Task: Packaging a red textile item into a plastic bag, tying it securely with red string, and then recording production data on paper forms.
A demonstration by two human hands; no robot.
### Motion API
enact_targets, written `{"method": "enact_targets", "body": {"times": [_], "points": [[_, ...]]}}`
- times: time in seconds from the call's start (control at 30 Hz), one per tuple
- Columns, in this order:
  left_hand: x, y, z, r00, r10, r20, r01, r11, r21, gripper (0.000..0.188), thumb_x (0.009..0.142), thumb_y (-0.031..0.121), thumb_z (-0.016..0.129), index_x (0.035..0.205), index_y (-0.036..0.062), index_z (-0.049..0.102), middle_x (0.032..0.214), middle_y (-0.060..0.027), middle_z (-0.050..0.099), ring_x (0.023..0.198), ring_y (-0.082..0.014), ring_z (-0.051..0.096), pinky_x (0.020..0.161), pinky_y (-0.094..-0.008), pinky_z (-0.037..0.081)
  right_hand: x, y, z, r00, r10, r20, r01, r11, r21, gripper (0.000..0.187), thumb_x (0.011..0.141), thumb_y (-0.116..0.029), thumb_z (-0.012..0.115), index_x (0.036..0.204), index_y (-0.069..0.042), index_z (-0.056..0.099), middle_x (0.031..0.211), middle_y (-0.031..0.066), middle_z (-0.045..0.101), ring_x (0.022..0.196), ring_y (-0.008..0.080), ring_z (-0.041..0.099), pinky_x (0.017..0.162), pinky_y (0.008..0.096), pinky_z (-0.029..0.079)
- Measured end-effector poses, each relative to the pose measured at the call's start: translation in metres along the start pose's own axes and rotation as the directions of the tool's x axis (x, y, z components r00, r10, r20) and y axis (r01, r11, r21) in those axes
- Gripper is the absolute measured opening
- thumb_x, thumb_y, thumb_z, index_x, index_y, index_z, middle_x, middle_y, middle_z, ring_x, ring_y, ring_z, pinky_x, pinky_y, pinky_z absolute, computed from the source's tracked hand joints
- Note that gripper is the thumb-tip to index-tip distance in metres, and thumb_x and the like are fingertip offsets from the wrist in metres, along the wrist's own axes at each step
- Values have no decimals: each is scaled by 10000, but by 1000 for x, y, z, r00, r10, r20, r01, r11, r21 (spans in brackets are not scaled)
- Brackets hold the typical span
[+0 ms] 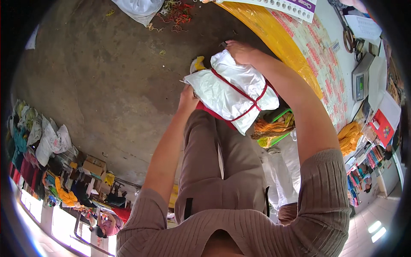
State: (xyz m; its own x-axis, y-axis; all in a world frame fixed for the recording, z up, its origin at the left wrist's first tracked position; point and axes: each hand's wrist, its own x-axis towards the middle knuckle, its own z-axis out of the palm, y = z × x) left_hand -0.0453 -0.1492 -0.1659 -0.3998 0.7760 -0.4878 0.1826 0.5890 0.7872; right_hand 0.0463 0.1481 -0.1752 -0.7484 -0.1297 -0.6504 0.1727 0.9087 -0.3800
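Note:
In front of my legs is a white plastic-wrapped bundle [234,88], tied crosswise with a dark red cord [245,95]. Its lower left side shows a strip of red underneath. My left hand [187,99] grips the bundle's left edge, its fingertips hidden behind the plastic. At the far end, my right hand [242,53] is closed on the bundle's top, fingers bent. A small dark thing shows beside those fingertips, too small to name. Just beyond the bundle's left corner, something yellow and white [197,64] peeks out.
A table with a yellow plastic-covered edge [274,40] curves along my right, bearing a scale [361,79] and scissors [349,40]. Below it stands a green basket [280,139] of orange yarn. Thread scraps [176,13] lie on the floor. Another person [107,225] is at the far lower left.

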Motion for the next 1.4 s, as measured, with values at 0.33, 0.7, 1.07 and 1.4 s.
{"method": "enact_targets", "body": {"times": [0.33,0.7,1.07,1.4], "points": [[42,-7,4,982,145,118,-143,989,-26,376,721,93,683,1087,30,628,1108,-206,624,1066,-361,584,842,-399,498,5,43,55,963,184,-197,-113,940,323,286,826,-204,567,1072,-71,625,1191,163,595,1184,312,516,984,397,423],[99,-23,-42,904,-200,377,274,949,-154,348,686,98,713,1018,12,658,958,-99,681,905,-191,632,823,-326,477,32,54,35,894,409,-184,-195,723,663,252,774,-179,650,1018,-133,688,1022,139,680,919,300,655,804,384,493],[62,-60,-12,886,-298,355,464,558,-688,343,746,-42,667,1084,2,634,1049,-36,642,971,-142,594,908,-295,453,63,43,46,811,585,24,-503,675,539,359,839,-333,542,1066,-91,680,1152,174,633,1056,345,612,894,438,475],[62,-75,-9,836,-317,447,544,585,-602,255,778,-19,663,1031,11,648,937,-9,639,853,-133,605,815,-293,488,20,3,21,736,602,-311,-395,754,525,335,826,-317,636,1084,-104,634,1162,133,614,1085,334,565,926,414,439]]}}
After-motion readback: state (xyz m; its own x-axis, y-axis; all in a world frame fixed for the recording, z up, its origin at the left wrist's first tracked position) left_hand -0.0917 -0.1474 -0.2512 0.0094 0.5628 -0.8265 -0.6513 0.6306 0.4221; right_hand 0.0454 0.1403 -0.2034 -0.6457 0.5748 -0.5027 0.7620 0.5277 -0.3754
